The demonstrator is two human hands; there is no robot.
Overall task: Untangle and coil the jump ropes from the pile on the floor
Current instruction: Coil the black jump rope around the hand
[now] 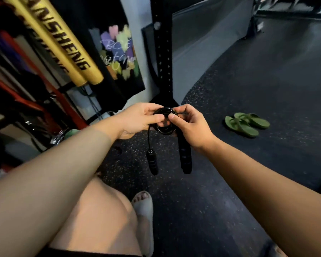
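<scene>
Your left hand [137,119] pinches the left edge of the coil [163,130], thumb on top and fingers curled behind. Your right hand [191,125] pinches the right edge the same way. Both hands are closed on the black rope, and neither is free.

The coil is small and tight. It is held in front of you above the floor [230,86], its open face turned roughly toward you. Both handles hang straight down, long axes vertical. The left handle [152,162] dangles on a short free cord that leaves the coil on the left-hand side. The right handle [186,156] hangs just under the right hand and is blurred.

Judgement: this rope is nearly done. The free cord is nearer your left hand, so tucking it in falls to that side.

Surroundings: a black rack upright [162,52] stands directly behind the coil, yellow padded bars [63,43] lie to the left, and green sandals [246,123] sit well apart on the right. Nothing stands between the hands. No pile is in view.
</scene>
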